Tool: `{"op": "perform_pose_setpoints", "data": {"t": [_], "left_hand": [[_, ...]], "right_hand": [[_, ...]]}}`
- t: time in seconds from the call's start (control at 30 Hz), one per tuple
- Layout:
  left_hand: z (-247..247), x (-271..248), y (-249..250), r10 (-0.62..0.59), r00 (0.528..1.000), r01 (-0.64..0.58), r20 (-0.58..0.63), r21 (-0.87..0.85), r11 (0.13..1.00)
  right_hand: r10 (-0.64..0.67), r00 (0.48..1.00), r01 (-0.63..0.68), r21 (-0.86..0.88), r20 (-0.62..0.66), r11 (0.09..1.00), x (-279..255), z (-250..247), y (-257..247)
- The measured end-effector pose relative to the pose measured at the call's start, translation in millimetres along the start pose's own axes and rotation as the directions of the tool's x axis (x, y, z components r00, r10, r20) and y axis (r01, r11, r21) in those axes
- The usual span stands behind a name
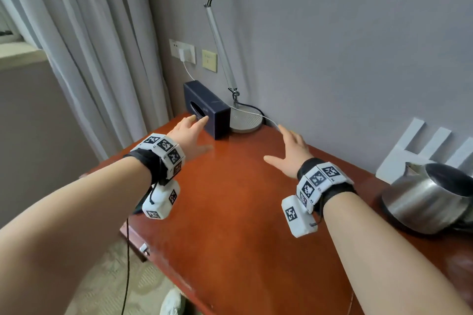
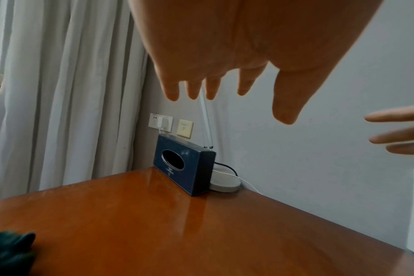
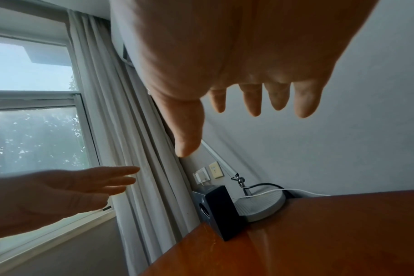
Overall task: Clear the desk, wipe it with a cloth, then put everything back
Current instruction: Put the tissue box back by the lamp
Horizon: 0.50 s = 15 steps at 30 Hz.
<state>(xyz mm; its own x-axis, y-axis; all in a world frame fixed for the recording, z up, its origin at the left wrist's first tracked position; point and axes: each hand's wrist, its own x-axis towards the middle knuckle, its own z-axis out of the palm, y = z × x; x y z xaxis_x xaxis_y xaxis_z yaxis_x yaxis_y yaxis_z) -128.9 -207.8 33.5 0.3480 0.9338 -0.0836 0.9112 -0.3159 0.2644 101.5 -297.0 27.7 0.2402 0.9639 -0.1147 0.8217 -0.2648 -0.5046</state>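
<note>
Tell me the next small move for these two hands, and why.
Probably close both hands on the ends of the dark tissue box and lift it. The left hand and right hand are open and empty, spread toward it, and it stands on the desk against the lamp base.

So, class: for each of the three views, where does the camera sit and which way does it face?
Head: above, facing down at the reddish wooden desk; both forearms, left hand, right hand.
Left wrist: under the left hand, facing the dark blue tissue box; fingers overhead.
Right wrist: under the right hand, facing the corner and the round grey lamp base.
All three share the tissue box.
</note>
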Motion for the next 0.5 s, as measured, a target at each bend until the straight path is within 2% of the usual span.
{"op": "perform_pose_setpoints", "data": {"t": [0.17,0.33,0.5], "left_hand": [[-11.8,110.7,-64.0,0.025,0.999,-0.024,-0.022,0.046,0.999],[-17.5,202.5,-123.3,0.034,0.994,-0.043,0.104,0.086,0.995],[-18.5,269.1,-160.0,0.026,0.986,-0.038,0.163,0.075,0.996]], "right_hand": [[0.099,0.994,-0.097,0.049,-0.039,0.994,87.5,36.3,-33.7],[0.239,0.97,-0.244,0.159,0.048,0.957,172.5,80.5,-75.3],[0.325,0.94,-0.34,0.286,0.099,0.896,234.0,114.1,-102.9]]}}
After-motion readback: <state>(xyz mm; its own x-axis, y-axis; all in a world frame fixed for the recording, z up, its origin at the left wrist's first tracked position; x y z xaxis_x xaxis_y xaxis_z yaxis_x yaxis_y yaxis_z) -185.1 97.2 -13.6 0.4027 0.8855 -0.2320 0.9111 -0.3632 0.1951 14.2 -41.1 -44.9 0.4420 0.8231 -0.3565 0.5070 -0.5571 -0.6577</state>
